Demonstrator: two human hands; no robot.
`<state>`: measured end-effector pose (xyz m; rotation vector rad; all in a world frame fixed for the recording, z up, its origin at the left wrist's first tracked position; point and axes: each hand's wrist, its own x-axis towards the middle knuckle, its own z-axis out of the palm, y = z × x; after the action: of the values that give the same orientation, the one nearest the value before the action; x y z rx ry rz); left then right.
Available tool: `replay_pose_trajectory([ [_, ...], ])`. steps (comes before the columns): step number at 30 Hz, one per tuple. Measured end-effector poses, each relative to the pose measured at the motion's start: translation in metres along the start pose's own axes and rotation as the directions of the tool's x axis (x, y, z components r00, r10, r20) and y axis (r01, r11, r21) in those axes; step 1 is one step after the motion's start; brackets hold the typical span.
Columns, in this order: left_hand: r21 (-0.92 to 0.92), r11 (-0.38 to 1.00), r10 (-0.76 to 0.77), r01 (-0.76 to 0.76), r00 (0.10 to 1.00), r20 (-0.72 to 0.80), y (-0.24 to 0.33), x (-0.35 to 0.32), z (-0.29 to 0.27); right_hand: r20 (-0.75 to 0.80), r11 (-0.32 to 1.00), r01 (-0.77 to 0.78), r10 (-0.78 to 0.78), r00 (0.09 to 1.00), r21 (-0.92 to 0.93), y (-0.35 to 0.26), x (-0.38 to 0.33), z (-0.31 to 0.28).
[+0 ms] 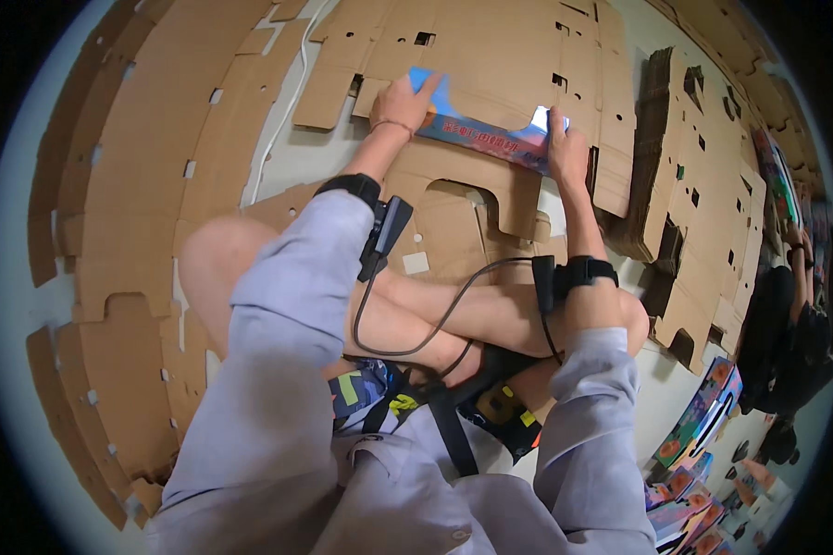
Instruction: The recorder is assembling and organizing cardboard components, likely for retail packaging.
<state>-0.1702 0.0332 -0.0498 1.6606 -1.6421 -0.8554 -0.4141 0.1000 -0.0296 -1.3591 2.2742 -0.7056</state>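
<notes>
Left hand (403, 104): closed on the left end of the printed cardboard strip (483, 141); fingertips partly hidden behind.
Right hand (567, 153): closed at the strip's right end, thumb raised along it.
Printed strip, place: held between both hands, beyond the crossed shins (444, 314), along the near edge of a brown die-cut sheet (500, 55); cannot tell if joined to it.
Strip, risk: liable to crease or twist, judging by thin board gripped only at its ends; likely cause, uneven pull.
Brown sheet, risk: liable to tear or buckle near cutouts if forced.
Black cord (440, 326): slack between wrist modules; might snag on a flap if dragged forward.
Strip, long axis: crosswise, slanting from upper left to lower right.
Strip, facing: print toward the wearer.
Cardboard stack (662, 139): right of the brown sheet, apart from the strip.
</notes>
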Motion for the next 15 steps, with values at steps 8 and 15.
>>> replay_pose_trajectory([
  [8,0.658,0.753,0.124,-0.01,0.984,-0.126,-0.018,0.023,0.034,-0.196,0.906,-0.049,-0.038,0.98,-0.42,0.007,0.024,0.041],
  [15,0.643,0.764,0.243,-0.044,0.944,-0.225,-0.016,0.031,0.037,-0.379,0.909,-0.02,-0.154,0.912,-0.417,0.014,0.036,0.05],
])
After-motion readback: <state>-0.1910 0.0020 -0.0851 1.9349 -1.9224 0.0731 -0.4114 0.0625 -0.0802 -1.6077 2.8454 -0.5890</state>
